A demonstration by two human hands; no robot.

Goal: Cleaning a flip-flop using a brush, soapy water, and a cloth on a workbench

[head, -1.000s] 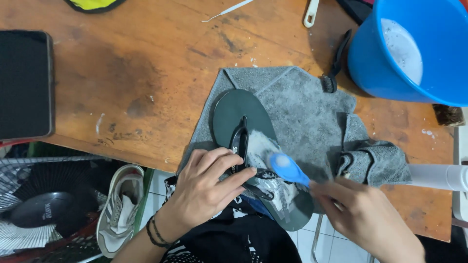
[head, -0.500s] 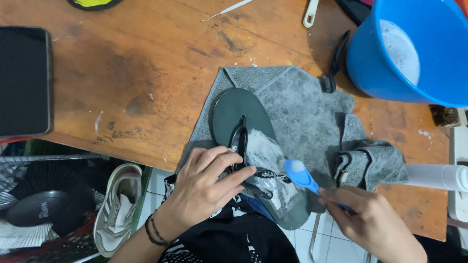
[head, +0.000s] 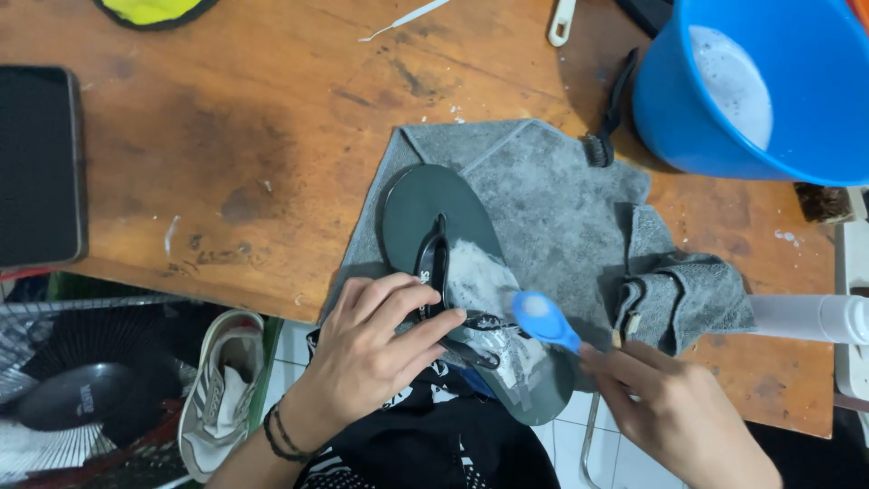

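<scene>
Down at the lower middle of the frame, a dark green flip-flop [head: 425,208] lies on a grey towel [head: 561,208] spread over the near edge of a worn wooden table [head: 226,145], its heel end hanging past the edge toward the person. The left hand [head: 371,349] presses down on the sandal, fingers spread over the black strap [head: 433,263] and closed around it where the strap meets the sole, with dark bands around the wrist. White foam covers the sole just right of the strap. The right hand [head: 670,407], at the lower right, is clenched around the handle of a blue brush [head: 543,321], whose rounded head sits on the foamy part of the sole, just beside the left fingertips. The towel is bunched into a fold at its right side, near a white bottle [head: 810,317] lying at the right edge of the frame. A blue bucket [head: 688,109] with soapy water stands at the upper right, and a black strap-like piece lies just left of it, touching the towel's top corner. A black tablet [head: 36,163] rests at the left edge of the table. Below the table, at the lower left, a white sneaker [head: 222,389] sits on the floor beside a fan.
</scene>
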